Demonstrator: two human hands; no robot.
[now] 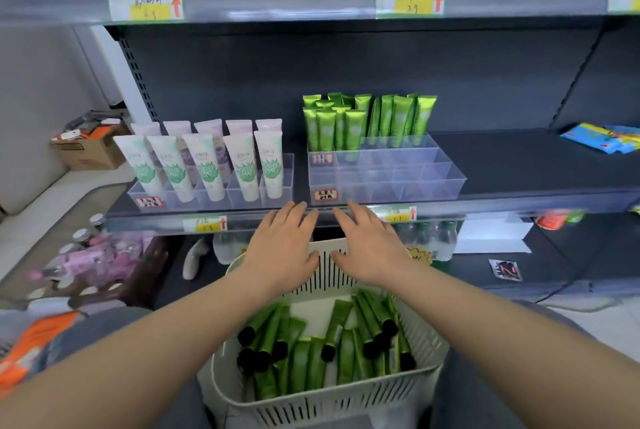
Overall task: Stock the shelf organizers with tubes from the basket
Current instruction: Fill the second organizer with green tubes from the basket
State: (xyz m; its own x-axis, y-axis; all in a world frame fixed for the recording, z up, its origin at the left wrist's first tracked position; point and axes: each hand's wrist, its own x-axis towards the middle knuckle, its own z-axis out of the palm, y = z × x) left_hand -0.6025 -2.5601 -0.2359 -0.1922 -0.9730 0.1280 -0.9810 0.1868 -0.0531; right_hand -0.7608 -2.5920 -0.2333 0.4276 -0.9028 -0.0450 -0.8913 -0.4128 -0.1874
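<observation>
Beneath both wrists sits the basket (325, 401), a pale slotted tub between grey-clad legs. It holds the green tubes (301, 359), black-capped and lying loose in a heap on its floor. Left hand (282, 248) and right hand (372, 248) are stretched out side by side above the basket's far rim. Palms are down, fingers straight and slightly spread, thumbs turned toward each other with a narrow gap between. Neither hand holds anything. Fingertips of both reach the front lip of the shelf (485, 206) — whether they touch it cannot be told.

Just beyond the right hand's fingertips stands the right organizer (415, 182), a clear divided tray with a red-edged label on its front wall. Upright green tubes (367, 120) stand crimped end up in its rear compartments, well apart from either hand. Beyond and to the left of the left hand stands the left organizer (277, 182), carrying white tubes (207, 165) in two rows, leaning slightly. A yellow price tag (205, 224) is fixed to the shelf lip just left of the left hand. Far right of the right hand, blue packets (602, 139) lie flat on the same shelf; far left, a cardboard box (90, 148) sits beside the shelving.
</observation>
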